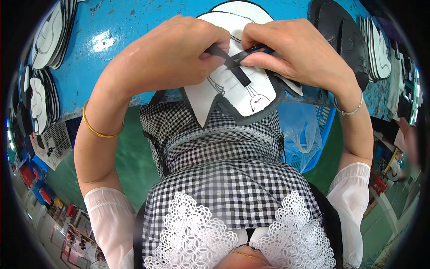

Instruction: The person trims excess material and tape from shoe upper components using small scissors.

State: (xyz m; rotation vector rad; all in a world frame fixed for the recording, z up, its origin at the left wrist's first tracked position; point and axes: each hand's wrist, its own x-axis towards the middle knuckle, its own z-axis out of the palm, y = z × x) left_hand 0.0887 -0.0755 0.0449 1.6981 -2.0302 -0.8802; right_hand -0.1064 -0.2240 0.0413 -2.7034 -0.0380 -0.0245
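Note:
Both my hands meet over a white-faced, dark-edged shoe-upper piece (233,89) at the table's near edge; stitching and drawn lines show on it. My left hand (174,56) is closed, pinching a narrow black strip (241,75) whose free end lies across the white face. In my right hand (302,51) is a small pair of dark snips (242,55), their blades touching or crossing the strip; I cannot tell whether they cut into it. Another rounded white piece (242,10) lies beyond my hands. Part of the upper overhangs my checked apron (210,148).
Stacks of white and black cut pieces lie at the left (53,36) and right (378,49) of the blue table (130,22). Black pieces (333,27) rest nearer my right hand. A blue basket (319,152) with clear plastic (300,130) sits below the table edge.

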